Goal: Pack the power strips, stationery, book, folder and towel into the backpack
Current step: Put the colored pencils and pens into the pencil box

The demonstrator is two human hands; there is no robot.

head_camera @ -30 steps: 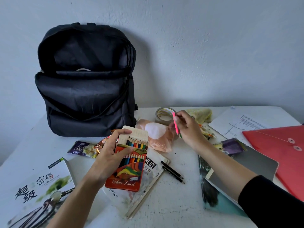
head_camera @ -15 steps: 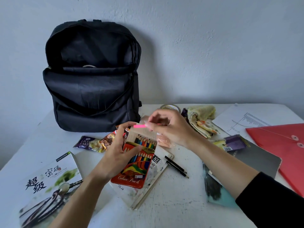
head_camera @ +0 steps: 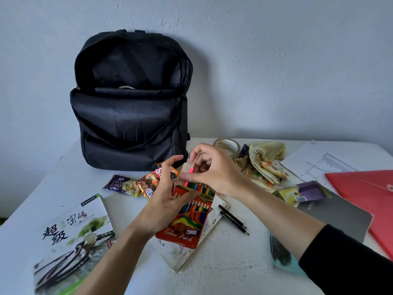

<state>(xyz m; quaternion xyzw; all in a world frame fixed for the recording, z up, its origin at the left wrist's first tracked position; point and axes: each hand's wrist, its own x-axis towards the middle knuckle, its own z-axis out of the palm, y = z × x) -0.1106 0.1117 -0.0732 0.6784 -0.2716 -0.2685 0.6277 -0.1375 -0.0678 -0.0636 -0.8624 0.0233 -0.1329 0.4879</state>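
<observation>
The left hand [head_camera: 168, 201] grips the pencil box [head_camera: 187, 222] above the table [head_camera: 212, 262], thumb across its front and index finger lifted clear. The right hand [head_camera: 214, 173] pinches the pink pencil [head_camera: 190, 168] between thumb and fingertips, its lower end at the box's open mouth beside the other pencils. To seat it well, line it up with the row, find the free gap and slide it straight down without forcing. Keep the box mouth-up so nothing spills. Close the flap before carrying the box to the backpack [head_camera: 129, 116], which stands open behind.
</observation>
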